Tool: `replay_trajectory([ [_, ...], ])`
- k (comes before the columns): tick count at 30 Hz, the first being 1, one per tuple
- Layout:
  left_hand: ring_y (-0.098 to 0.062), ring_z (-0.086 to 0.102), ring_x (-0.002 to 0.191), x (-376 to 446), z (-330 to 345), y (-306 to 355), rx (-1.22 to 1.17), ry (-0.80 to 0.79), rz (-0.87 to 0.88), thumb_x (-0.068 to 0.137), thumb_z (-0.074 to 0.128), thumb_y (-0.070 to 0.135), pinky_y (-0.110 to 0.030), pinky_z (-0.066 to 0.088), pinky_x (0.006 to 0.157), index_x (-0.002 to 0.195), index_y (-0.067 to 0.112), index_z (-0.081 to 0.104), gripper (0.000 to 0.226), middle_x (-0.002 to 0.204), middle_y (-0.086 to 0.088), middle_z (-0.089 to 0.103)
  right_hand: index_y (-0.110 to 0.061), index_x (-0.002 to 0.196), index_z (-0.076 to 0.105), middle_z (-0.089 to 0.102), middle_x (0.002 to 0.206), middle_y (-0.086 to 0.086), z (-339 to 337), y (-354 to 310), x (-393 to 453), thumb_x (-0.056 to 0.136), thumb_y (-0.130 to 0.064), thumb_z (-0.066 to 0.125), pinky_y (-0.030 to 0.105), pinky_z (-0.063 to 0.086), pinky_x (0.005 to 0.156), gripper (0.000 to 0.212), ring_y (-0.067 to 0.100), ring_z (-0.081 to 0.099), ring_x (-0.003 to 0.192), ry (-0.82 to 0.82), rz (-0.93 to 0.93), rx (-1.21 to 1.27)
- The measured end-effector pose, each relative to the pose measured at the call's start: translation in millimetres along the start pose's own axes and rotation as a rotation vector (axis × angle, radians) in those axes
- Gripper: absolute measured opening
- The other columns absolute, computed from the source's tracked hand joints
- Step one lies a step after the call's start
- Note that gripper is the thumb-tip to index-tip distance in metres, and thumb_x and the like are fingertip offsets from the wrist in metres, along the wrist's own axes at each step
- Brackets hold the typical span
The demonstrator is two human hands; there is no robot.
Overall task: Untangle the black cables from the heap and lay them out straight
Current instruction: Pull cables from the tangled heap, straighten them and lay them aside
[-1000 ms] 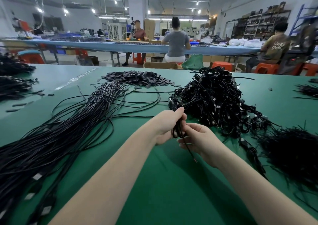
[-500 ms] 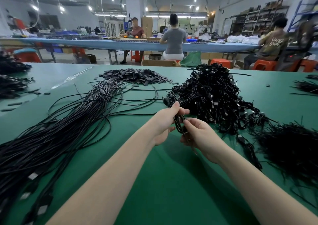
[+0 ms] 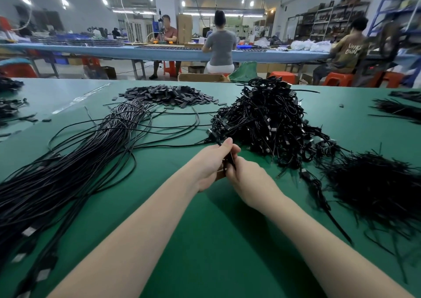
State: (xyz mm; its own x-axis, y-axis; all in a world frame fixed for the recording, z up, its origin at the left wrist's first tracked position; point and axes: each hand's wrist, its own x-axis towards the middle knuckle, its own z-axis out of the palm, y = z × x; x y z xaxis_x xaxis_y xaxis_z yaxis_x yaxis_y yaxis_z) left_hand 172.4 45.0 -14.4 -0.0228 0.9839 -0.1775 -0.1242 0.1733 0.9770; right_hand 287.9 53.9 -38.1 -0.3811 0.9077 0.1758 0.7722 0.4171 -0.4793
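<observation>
Where both hands' fingers (image 3: 228, 143) meet, black cable (image 3: 230, 161) pinched.

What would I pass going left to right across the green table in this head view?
Long bundle of straightened black cables → left hand → right hand, both gripping one black cable → tall tangled heap of black cables → loose pile of thin black strands.

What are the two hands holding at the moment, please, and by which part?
Both the left hand and right hand grip one black cable between them, near its connector end, beside the tangled heap. The exact hold is partly hidden.
</observation>
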Motion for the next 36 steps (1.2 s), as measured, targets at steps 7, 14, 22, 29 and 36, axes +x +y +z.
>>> replay_trajectory([
  [7, -0.013, 0.045, 0.068, -1.3, 9.7, -3.9, 0.034, 0.037, 0.026, 0.102, 0.039, 0.042, -0.029, 0.034, 0.066, 0.073, 0.024, 0.053, 0.036, 0.074, 0.008, 0.052, -0.015, 0.090, 0.055, 0.062, 0.078, -0.003, -0.6, -1.7, -6.6, 0.096, -0.027, 0.051, 0.027, 0.048, 0.061, 0.015, 0.015, 0.059, 0.065, -0.145, -0.032, 0.565],
  [14, -0.012, 0.050, 0.072, 2.5, 10.3, -4.4, 0.004, 0.012, 0.032, 0.102, 0.041, 0.040, -0.024, 0.045, 0.069, 0.082, 0.022, 0.062, 0.034, 0.082, 0.004, 0.059, -0.015, 0.101, 0.047, 0.056, 0.087, 0.003, 0.1, 5.4, 5.0, 0.100, -0.032, 0.038, 0.031, 0.039, 0.064, 0.020, 0.024, 0.052, 0.077, -0.056, -0.029, 0.196],
  [22, -0.022, 0.062, 0.103, 4.8, 1.8, -26.9, 1.397, 0.378, 0.871, 0.090, 0.055, 0.031, -0.035, 0.050, 0.084, 0.126, 0.022, 0.059, 0.037, 0.118, 0.001, 0.063, -0.017, 0.095, 0.040, 0.059, 0.114, 0.014, -48.2, 36.6, 21.1, 0.101, -0.032, 0.027, 0.038, 0.042, 0.076, 0.022, 0.033, 0.057, 0.098, -0.167, 0.060, -0.427],
  [29, -0.025, 0.062, 0.076, -0.9, 9.8, -39.2, 1.717, 0.122, 0.902, 0.087, 0.037, 0.010, -0.031, 0.038, 0.066, 0.087, 0.013, 0.055, 0.019, 0.083, -0.004, 0.064, -0.019, 0.085, 0.038, 0.057, 0.077, -0.002, -60.9, 34.7, -1.0, 0.090, -0.012, 0.032, 0.032, 0.029, 0.057, 0.010, 0.023, 0.055, 0.063, -0.204, -0.486, -1.011],
  [36, -0.018, 0.054, 0.090, -11.1, 11.3, -40.5, 0.997, -0.207, 0.468, 0.103, 0.027, 0.042, -0.033, 0.042, 0.083, 0.098, 0.022, 0.056, 0.035, 0.093, 0.005, 0.057, -0.017, 0.066, 0.047, 0.044, 0.055, -0.001, -82.2, 54.1, -7.2, 0.080, -0.007, 0.032, 0.031, 0.028, 0.050, 0.022, 0.020, 0.041, 0.044, 0.177, -0.889, -1.244],
])
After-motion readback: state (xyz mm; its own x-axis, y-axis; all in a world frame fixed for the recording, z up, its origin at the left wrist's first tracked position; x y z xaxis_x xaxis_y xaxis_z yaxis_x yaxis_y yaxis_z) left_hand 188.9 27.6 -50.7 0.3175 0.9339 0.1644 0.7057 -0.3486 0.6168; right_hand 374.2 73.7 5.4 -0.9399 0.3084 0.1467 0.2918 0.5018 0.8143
